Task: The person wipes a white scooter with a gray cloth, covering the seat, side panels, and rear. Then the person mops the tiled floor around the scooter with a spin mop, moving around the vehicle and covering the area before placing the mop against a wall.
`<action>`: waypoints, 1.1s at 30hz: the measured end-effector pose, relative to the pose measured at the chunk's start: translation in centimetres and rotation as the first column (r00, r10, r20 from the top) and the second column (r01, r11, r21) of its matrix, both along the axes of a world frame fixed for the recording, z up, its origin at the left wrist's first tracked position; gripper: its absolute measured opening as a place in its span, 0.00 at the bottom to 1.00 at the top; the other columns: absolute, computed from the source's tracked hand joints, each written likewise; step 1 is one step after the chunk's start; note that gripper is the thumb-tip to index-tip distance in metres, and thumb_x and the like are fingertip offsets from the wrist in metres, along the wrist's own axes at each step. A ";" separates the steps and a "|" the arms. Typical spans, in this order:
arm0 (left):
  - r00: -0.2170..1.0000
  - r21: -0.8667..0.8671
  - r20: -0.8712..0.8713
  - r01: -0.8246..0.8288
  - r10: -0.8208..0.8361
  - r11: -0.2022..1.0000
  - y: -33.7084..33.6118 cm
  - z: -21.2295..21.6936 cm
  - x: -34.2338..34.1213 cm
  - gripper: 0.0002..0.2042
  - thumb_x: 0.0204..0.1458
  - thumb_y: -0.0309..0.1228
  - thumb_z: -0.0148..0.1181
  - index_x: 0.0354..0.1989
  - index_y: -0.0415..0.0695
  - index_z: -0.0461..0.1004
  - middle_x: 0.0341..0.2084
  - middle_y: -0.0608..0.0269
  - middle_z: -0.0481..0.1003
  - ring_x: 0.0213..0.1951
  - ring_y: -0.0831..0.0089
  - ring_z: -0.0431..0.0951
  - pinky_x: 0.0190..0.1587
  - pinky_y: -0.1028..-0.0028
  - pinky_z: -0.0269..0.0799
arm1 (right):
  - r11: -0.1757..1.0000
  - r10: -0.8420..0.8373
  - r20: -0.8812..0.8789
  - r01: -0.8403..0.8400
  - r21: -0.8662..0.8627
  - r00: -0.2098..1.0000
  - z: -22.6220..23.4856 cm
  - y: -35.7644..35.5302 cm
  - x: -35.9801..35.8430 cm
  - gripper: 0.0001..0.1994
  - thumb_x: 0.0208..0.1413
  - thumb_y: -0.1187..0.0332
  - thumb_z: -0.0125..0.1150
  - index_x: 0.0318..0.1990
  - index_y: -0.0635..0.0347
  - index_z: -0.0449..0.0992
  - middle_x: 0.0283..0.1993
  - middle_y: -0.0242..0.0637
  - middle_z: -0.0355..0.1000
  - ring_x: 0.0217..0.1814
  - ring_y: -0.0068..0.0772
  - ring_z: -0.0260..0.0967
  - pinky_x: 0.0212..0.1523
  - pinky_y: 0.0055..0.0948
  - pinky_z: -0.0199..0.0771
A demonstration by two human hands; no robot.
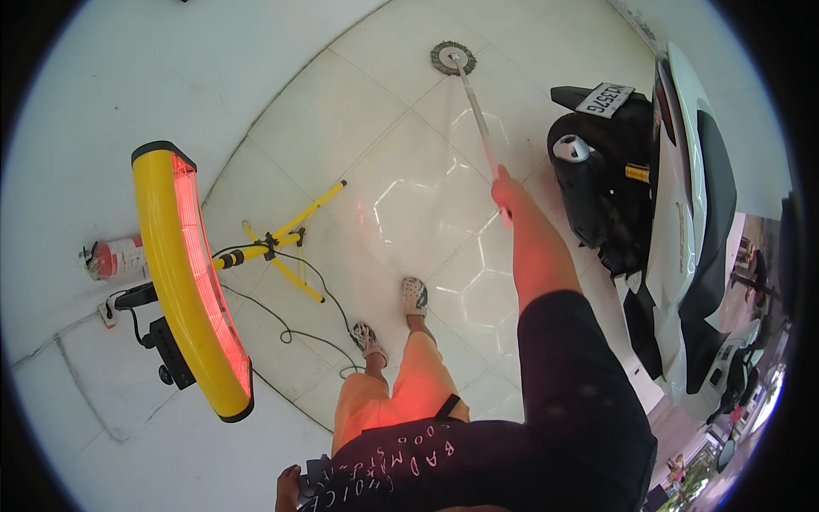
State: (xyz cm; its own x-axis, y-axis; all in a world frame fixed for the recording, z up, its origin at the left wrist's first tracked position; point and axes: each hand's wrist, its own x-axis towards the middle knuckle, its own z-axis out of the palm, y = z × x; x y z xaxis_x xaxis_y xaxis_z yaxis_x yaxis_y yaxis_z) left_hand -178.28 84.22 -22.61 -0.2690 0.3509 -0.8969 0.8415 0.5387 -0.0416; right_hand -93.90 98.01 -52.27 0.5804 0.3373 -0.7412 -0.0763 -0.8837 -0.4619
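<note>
1. Mop [472, 102] is the thing in hand in the head view: a long pale pole running from the right hand [505, 192] out to a round, stringy grey head [453, 58] that rests flat on the white tiled floor [358, 128], well ahead of the feet.
2. Right hand is closed around the near end of the pole, arm stretched forward. The grip sits at the very top of the handle, so the far head probably feels heavy to swing; a hold lower down the pole would likely give more control.
3. Pole looks stiff and light. The head looks soft and floppy, and on the glossy tiles it should slide easily.
4. Left hand [287, 488] shows at the lower edge beside a dark object at the waist; I cannot tell whether it is gripping or loose.
5. Left of the feet stands a yellow heater lamp [192, 273] glowing red on a yellow tripod [277, 247], its black cable [299, 333] trailing across the floor. A red extinguisher [115, 258] lies by the wall.
6. White scooter [674, 230] is parked just right of the arm.
</note>
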 end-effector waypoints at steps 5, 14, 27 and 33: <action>0.993 -0.164 0.025 0.120 -0.118 0.979 -3.6 -2.9 -3.3 0.21 0.60 0.39 0.55 0.54 0.35 0.74 0.44 0.52 0.79 0.46 0.65 0.78 0.50 0.69 0.72 | 0.933 0.219 -0.018 -0.215 -0.289 0.976 6.3 -19.0 -17.9 0.33 0.67 0.60 0.43 0.75 0.32 0.37 0.44 0.54 0.77 0.40 0.49 0.78 0.40 0.43 0.75; 0.972 -0.007 0.135 0.197 -0.194 0.980 6.0 -10.4 -5.2 0.23 0.61 0.42 0.54 0.55 0.35 0.73 0.41 0.55 0.79 0.43 0.69 0.77 0.49 0.72 0.71 | 0.963 -0.173 -0.179 0.204 0.176 0.969 8.6 -10.3 -14.2 0.31 0.63 0.63 0.44 0.74 0.37 0.47 0.38 0.46 0.74 0.28 0.34 0.68 0.27 0.39 0.69; 0.715 0.157 0.443 0.532 -0.541 0.832 16.7 -16.6 0.1 0.23 0.62 0.43 0.54 0.55 0.34 0.72 0.40 0.53 0.79 0.41 0.68 0.79 0.45 0.70 0.73 | 0.952 0.106 -0.022 -0.108 -0.285 0.994 18.5 -38.0 -44.5 0.39 0.49 0.65 0.63 0.71 0.28 0.56 0.43 0.32 0.78 0.46 0.36 0.77 0.42 0.36 0.75; 0.520 0.087 0.426 0.791 -0.740 0.606 12.4 -20.8 1.7 0.22 0.62 0.42 0.54 0.53 0.34 0.74 0.41 0.52 0.79 0.42 0.66 0.79 0.46 0.69 0.73 | 0.921 -0.041 0.078 0.068 -0.385 0.996 19.6 -52.1 -58.8 0.26 0.59 0.65 0.54 0.66 0.36 0.63 0.42 0.34 0.78 0.46 0.38 0.78 0.41 0.38 0.76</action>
